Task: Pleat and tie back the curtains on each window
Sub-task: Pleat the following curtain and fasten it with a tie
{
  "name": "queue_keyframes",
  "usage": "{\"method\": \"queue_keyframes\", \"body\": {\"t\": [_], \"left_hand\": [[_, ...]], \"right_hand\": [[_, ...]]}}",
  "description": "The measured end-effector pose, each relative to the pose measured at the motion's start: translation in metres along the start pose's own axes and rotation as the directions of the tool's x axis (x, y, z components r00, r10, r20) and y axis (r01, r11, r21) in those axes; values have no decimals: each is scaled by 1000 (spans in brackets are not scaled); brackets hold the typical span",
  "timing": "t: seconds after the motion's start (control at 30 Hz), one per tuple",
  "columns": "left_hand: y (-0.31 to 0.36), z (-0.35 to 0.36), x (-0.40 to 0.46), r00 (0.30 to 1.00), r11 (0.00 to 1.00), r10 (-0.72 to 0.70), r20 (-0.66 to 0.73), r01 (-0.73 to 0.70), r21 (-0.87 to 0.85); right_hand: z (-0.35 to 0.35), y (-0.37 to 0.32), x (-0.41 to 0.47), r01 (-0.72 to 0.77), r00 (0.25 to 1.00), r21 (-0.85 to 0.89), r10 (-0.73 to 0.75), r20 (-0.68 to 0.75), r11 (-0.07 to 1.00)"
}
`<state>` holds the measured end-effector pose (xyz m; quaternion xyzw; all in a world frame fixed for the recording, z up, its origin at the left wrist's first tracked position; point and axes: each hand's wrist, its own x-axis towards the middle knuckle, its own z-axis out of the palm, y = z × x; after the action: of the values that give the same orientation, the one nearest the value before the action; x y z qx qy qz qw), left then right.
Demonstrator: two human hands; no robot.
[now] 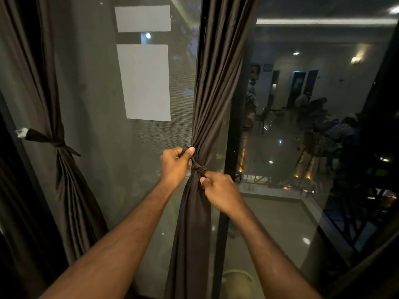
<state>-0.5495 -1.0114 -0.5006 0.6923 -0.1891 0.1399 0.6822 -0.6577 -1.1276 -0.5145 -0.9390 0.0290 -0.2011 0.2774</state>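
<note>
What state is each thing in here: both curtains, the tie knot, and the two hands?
Dark brown pleated fabric curtain in the middle: gathered, cinched at the waist.
Dark fabric tie knot: formed around the middle curtain, ends held.
Dark brown fabric curtain at the left: gathered and tied back.
Left hand: pinches a tie end above the knot.
Right hand: grips a tie end below the knot.

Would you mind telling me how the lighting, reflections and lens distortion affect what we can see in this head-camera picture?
Head view: dim overall; the dark curtain keeps visible pleats, and the knot between the left hand and right hand is sharp. The window glass mirrors ceiling lights and a room, muddling what lies outside. Wide-angle bending curves the tied curtain and the frame edges.
</note>
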Motion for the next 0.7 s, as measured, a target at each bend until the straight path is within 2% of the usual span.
{"method": "queue_keyframes", "body": {"t": [0.1,0.17,0.27,0.4,0.5,0.6,0.7], "left_hand": [[2,1,16,996,989,-14,-84,26,144],[3,4,18,993,965,-19,-118,49,259],[-1,8,19,987,939,-66,-148,111,325],[-4,12,22,986,913,-106,-127,147,380],[-3,13,17,987,925,-106,-123,143,353],[-7,11,15,990,936,-79,-116,114,333],[-15,3,17,999,943,-33,-29,41,329]], "right_hand": [[14,7,-15,147,987,102,-140,-73,984],[22,16,-21,163,986,166,-155,-64,972],[32,27,-26,163,986,201,-163,-17,966],[39,34,-29,161,986,229,-165,-2,960],[38,40,-27,163,985,221,-171,20,962],[35,47,-24,182,983,180,-185,-3,967],[34,55,-20,154,988,107,-151,-41,982]]}}
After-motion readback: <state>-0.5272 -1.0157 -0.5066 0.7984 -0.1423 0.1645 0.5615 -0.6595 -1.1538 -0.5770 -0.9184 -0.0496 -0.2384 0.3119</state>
